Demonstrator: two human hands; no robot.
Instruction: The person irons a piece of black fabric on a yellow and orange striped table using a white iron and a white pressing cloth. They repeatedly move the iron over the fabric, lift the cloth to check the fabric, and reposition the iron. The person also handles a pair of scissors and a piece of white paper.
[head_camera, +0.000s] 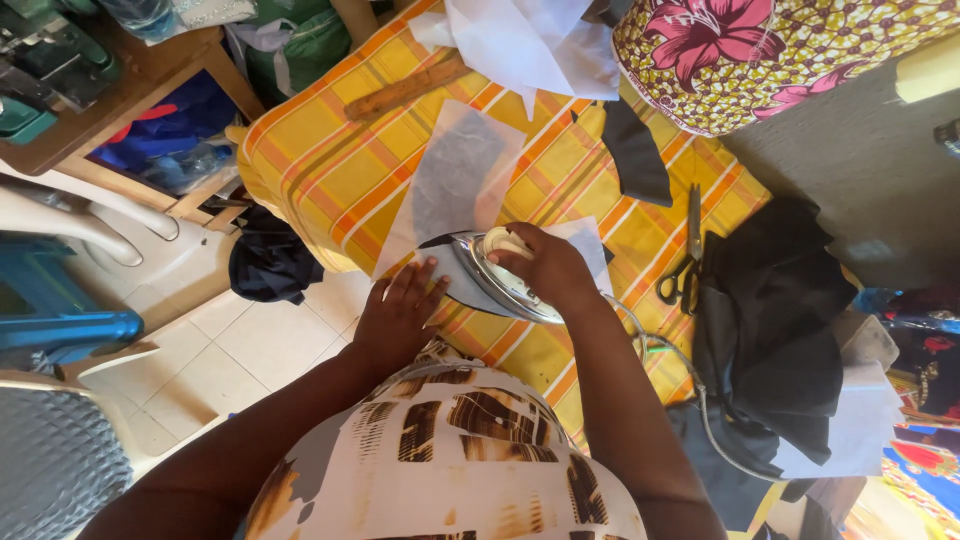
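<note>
Nearest the camera, a brown-and-cream patterned top (450, 460) fills the lower middle, with both forearms reaching out from it. At the end of the left arm, the left hand (398, 310) lies flat, fingers spread, pressing on a sheet of white paper (455, 185) that covers a dark cloth piece. Just right of it, almost touching, the right hand (548, 268) is curled shut around the pale handle of an iron (490, 280), whose metal plate rests on the near end of the paper. Under both hands lies a yellow-and-orange checked cloth (330, 170) covering the board. Right of the right hand, well apart, black scissors (685, 270) lie on the cloth, beside a heap of black fabric (780, 330). Beyond the hands, a wooden stick (405, 90) lies across the far end of the cloth. A grey cord (700, 410) trails from the iron past the right forearm.
</note>
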